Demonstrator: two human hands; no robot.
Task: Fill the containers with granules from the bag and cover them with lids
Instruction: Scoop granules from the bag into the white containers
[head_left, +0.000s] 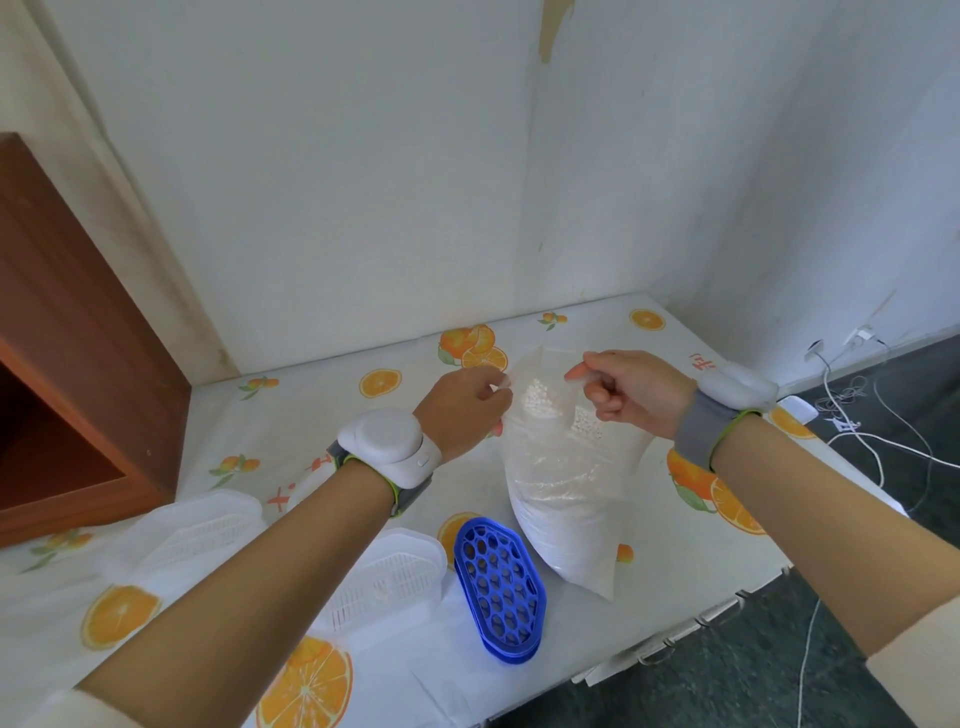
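One clear bag of white granules stands near the table's front-right part. Two white slotted containers: one just left of the lids, the other further left, partly hidden by the left forearm. Blue honeycomb lids, stacked; count unclear. Left hand: fingers curled, pinching the bag's top left edge. Right hand: fingers curled, thumb and forefinger pinching the top right edge. One white device on each wrist.
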